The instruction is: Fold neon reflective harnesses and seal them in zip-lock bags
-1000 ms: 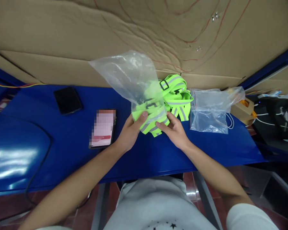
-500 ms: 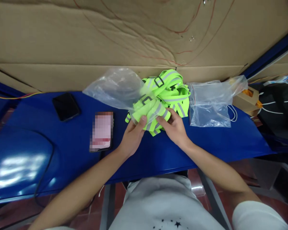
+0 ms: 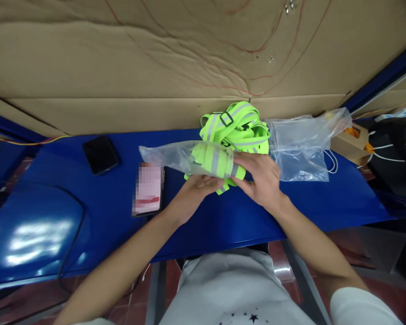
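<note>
A clear plastic bag [image 3: 169, 155] lies sideways above the blue table [image 3: 223, 216], with a folded neon-green reflective strap [image 3: 211, 159] inside its right end. My left hand [image 3: 198, 189] cups the bag from below, fingers curled on it. At the bag's mouth my right hand [image 3: 262, 178] grips the strap's end, fingers closed over it. Behind them a loose heap of the same green straps [image 3: 238, 128] with a black buckle rests against the cardboard.
A dark phone [image 3: 100, 154] and a lit phone [image 3: 149, 189] lie left of my hands. Further clear bags [image 3: 301, 146] and a small cardboard box [image 3: 350, 140] sit at right. A cardboard wall [image 3: 155, 67] backs the table. Cables lie at far right.
The bag has tipped from upright down to lying sideways toward the left. My right hand moved up over the bag's mouth; my left hand shifted under it.
</note>
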The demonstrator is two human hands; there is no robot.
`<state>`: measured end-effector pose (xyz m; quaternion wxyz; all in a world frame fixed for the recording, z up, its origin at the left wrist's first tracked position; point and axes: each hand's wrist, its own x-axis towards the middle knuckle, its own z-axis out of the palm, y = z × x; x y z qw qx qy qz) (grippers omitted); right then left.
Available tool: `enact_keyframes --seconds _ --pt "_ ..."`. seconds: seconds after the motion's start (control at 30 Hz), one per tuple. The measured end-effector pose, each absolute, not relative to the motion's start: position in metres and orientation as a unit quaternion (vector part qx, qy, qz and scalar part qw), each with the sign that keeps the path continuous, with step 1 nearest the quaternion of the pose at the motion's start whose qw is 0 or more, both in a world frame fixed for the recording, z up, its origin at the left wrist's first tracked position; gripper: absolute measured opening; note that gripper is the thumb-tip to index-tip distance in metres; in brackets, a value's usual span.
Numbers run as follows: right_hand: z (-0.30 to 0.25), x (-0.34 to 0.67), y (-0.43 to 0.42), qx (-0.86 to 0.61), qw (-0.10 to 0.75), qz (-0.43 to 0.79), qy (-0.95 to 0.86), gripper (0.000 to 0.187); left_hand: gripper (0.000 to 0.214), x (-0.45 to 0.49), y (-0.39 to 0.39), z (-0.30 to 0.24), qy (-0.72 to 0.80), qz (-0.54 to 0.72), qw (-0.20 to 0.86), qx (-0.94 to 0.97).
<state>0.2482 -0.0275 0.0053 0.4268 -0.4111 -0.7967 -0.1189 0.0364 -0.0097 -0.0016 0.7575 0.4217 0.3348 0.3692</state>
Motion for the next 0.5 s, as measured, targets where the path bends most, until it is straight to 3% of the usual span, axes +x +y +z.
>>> enact_keyframes --seconds 0.13,0.23,0.37,0.5 --pt "0.013 0.253 -0.032 -0.356 0.395 -0.265 -0.804 0.035 0.056 0.031 -0.015 0.005 0.202 0.354 0.836 0.366" --pt "0.007 0.241 -0.034 -0.267 0.394 -0.314 -0.821 0.024 0.053 0.031 -0.017 0.006 0.189 0.402 0.843 0.302" --pt "-0.005 0.224 -0.038 -0.323 0.397 -0.224 -0.830 0.034 0.037 0.034 -0.015 0.003 0.206 0.442 0.829 0.274" --pt "-0.010 0.220 -0.040 -0.349 0.377 -0.159 -0.843 0.040 0.040 0.037 -0.015 -0.002 0.189 0.449 0.832 0.267"
